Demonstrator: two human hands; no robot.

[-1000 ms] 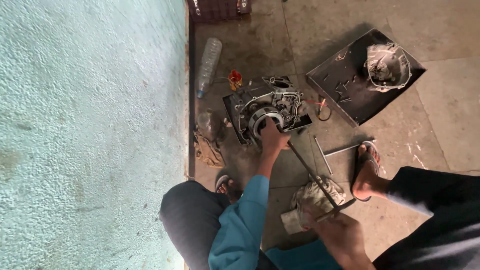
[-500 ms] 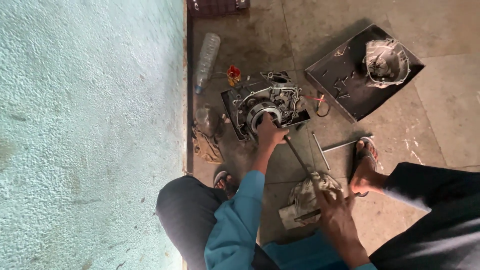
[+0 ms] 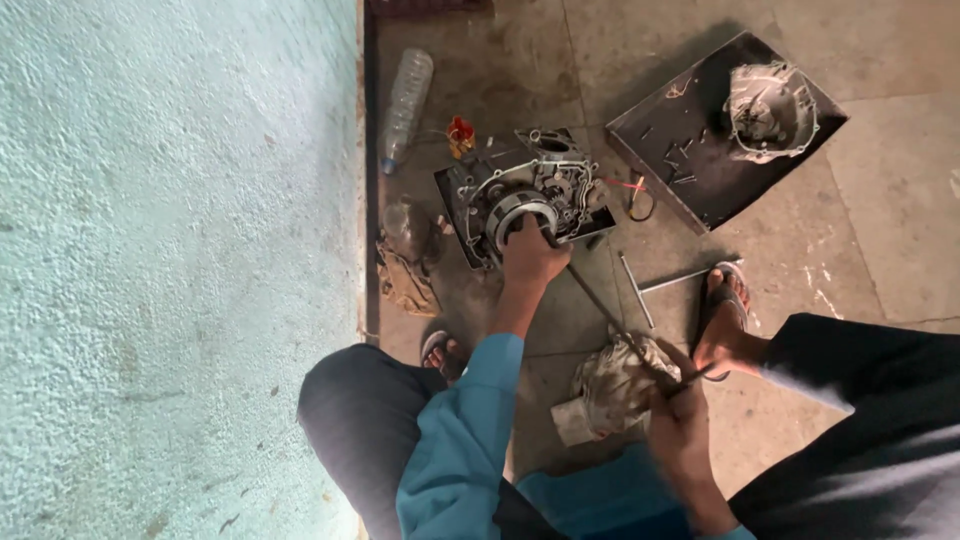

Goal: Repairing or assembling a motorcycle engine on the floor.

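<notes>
A partly stripped engine case (image 3: 560, 180) lies on a dark tray on the concrete floor. My left hand (image 3: 530, 255), arm in a teal sleeve, grips the round clutch drum (image 3: 515, 212) at the case's near side. A long thin metal rod (image 3: 610, 315) runs from just right of that hand back to my right hand (image 3: 680, 420), which is closed around its near end. The right hand is a little blurred. It sits beside a crumpled dirty rag (image 3: 605, 390) under the rod.
A dark metal tray (image 3: 680, 170) at the far right holds an engine cover (image 3: 770, 105) and small bolts. A T-handle wrench (image 3: 655, 285) lies by my sandalled foot (image 3: 725, 325). A plastic bottle (image 3: 405, 100), jar (image 3: 405, 228) and brown rag (image 3: 405, 285) line the teal wall (image 3: 180, 270).
My right hand has slid up along the rod toward the rag. My left hand has stayed on the clutch drum.
</notes>
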